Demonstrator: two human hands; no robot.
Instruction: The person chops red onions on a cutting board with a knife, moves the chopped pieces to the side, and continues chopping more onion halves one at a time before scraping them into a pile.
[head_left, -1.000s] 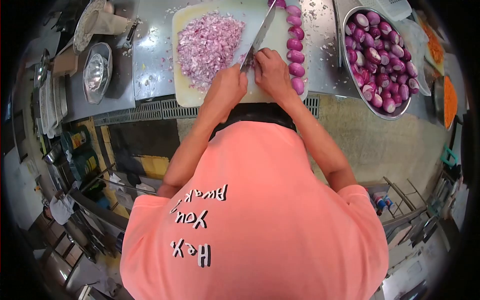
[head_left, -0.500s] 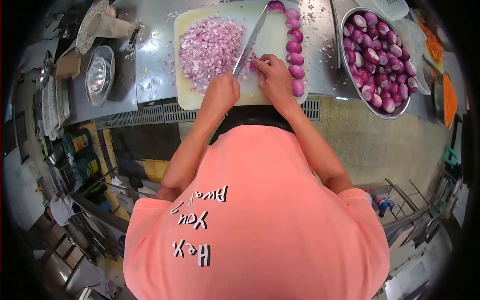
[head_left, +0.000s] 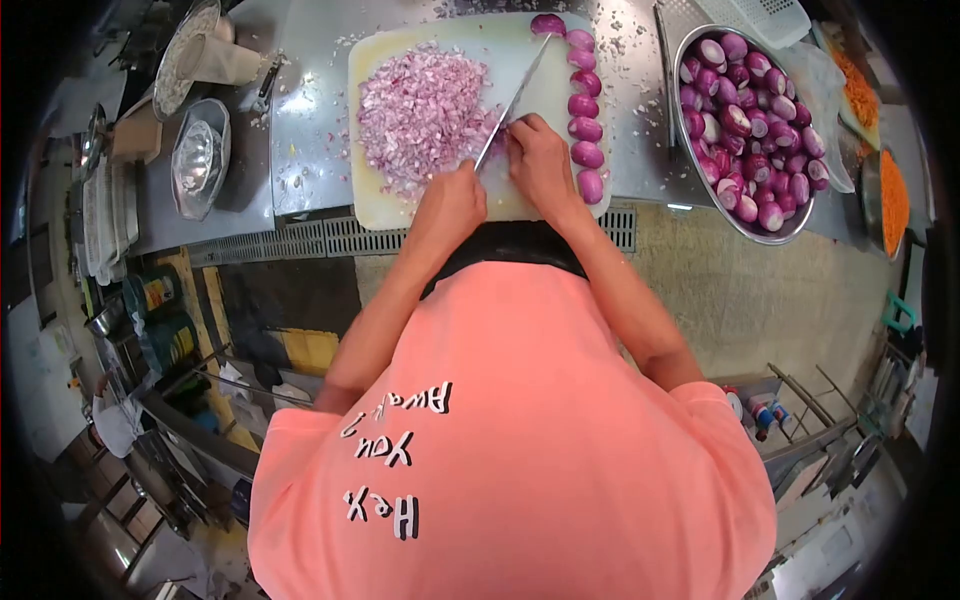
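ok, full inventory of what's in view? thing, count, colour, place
Knife: one, silver, angled over board
Cutting board: one, off-white, on table
Chopped onion: one heap, pink-white, board's left
Row onions: eight, purple, board's right and far edges
Bowl: one, steel, right of board
Bowl onions: many, purple and white, heaped inside
Orange heaps: two, orange, far right
Table: one, steel, under board
Silvery dish: one, left
Outer shelves: too distorted to count
Shirt: one, coral, on torso
Left hand: one, fingers gripping knife
Right hand: one, beside blade
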